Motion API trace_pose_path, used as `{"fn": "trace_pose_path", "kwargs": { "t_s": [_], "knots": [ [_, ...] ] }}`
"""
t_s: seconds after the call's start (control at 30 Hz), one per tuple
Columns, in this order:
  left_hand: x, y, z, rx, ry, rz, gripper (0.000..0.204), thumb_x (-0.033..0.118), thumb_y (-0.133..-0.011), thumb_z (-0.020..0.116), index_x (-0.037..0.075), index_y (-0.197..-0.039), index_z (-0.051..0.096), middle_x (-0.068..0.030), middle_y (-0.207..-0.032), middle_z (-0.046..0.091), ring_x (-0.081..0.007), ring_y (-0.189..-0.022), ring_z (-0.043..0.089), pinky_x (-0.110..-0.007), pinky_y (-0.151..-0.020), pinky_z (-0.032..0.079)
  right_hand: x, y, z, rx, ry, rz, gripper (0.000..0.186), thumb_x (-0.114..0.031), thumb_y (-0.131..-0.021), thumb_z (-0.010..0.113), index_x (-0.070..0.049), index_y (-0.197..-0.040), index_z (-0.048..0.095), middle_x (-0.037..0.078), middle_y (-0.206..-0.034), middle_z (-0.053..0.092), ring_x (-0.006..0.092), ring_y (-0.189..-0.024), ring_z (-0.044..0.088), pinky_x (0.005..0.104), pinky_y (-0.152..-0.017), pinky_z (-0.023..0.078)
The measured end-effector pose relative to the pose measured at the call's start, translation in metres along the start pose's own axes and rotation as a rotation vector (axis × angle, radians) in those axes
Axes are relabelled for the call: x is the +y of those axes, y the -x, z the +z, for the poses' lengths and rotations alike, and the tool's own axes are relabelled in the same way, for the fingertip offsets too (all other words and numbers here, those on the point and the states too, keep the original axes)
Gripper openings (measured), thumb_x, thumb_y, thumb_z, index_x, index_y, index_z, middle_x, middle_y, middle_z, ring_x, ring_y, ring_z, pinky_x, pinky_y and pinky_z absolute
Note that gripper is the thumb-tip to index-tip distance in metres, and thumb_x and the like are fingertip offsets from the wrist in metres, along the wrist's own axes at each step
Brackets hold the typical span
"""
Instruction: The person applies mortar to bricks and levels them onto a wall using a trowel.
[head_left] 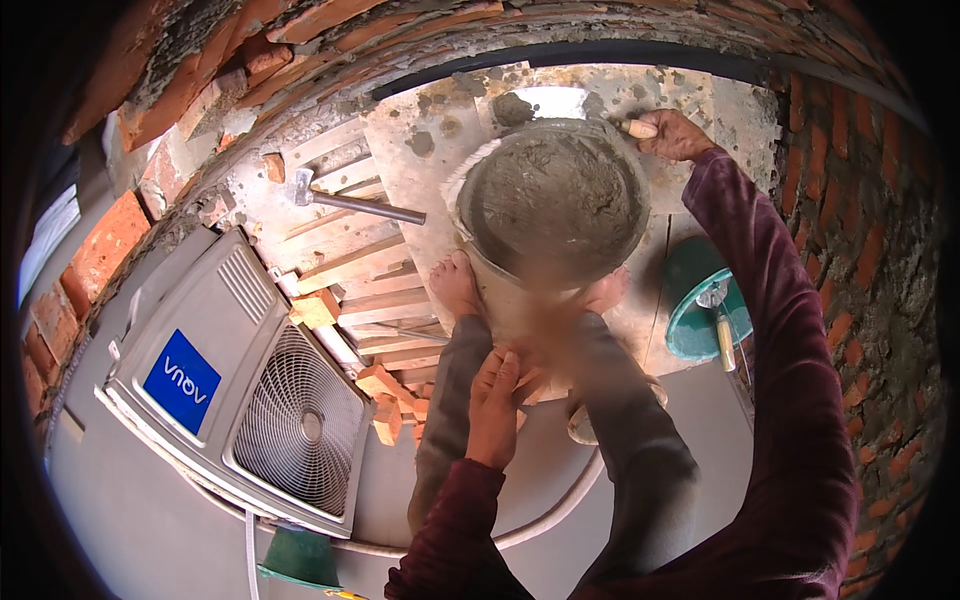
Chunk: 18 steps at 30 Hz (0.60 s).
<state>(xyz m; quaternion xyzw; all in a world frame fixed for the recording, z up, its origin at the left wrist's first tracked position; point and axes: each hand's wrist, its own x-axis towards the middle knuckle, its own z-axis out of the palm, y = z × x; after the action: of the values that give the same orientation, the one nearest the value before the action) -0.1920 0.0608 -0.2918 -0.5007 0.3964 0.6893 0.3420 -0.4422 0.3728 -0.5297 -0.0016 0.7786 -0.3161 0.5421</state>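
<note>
A round bucket of wet grey mortar [555,200] stands in front of my bare feet, a pale rope at its left rim. Beside its far right rim, my right hand [678,135] is closed around a wooden-handled tool [640,128]; I cannot make out its working end. My left hand [493,395] is by my left knee with its fingers curled. A brownish blur covers the area just right of it, so what it holds, if anything, is unclear.
A hammer [365,205] lies on wooden slats at left. Near them are brick pieces [315,308] and an air-conditioner outdoor unit [240,380]. At right, a green bucket [682,310] holds a wooden-handled trowel [725,340], beside a brick wall [840,230]. Another green container [300,557] stands lower left.
</note>
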Motion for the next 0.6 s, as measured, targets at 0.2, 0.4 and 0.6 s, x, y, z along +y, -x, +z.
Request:
{"fn": "trace_pose_path", "kwargs": {
  "t_s": [0.2, 0.4, 0.6],
  "knots": [
    [-0.002, -0.003, 0.012, -0.025, -0.010, -0.009, 0.039, 0.031, -0.103, 0.042, 0.003, -0.128, 0.050, -0.0081, -0.131, 0.052, -0.0186, -0.120, 0.053, -0.032, -0.097, 0.045, 0.052, 0.015, -0.051, 0.077, -0.045, -0.038, 0.029, -0.007, -0.072, 0.076, -0.004, -0.100, 0.067, 0.002, -0.090, 0.068, 0.0143, -0.087, 0.063, 0.0301, -0.083, 0.050],
    [-0.025, -0.011, -0.004, 0.065, -0.048, 0.074, 0.039, 0.036, -0.100, 0.048, 0.005, -0.123, 0.052, -0.0052, -0.118, 0.054, -0.0170, -0.106, 0.055, -0.031, -0.092, 0.045, -0.018, 0.128, -0.074, 0.219, 0.345, -0.082, 0.019, -0.016, -0.077, 0.070, -0.008, -0.093, 0.064, 0.008, -0.079, 0.067, 0.0176, -0.075, 0.065, 0.0344, -0.069, 0.050],
    [-0.011, -0.119, 0.011, 0.328, 0.033, 0.162, 0.038, 0.041, -0.096, 0.053, 0.010, -0.118, 0.050, 0.0001, -0.103, 0.050, -0.0150, -0.091, 0.051, -0.033, -0.081, 0.046, -0.007, 0.102, -0.051, 0.435, 0.578, -0.079, 0.031, -0.034, -0.084, 0.067, -0.012, -0.106, 0.062, 0.013, -0.088, 0.069, 0.0326, -0.081, 0.066, 0.0419, -0.072, 0.052]
  ]
}}
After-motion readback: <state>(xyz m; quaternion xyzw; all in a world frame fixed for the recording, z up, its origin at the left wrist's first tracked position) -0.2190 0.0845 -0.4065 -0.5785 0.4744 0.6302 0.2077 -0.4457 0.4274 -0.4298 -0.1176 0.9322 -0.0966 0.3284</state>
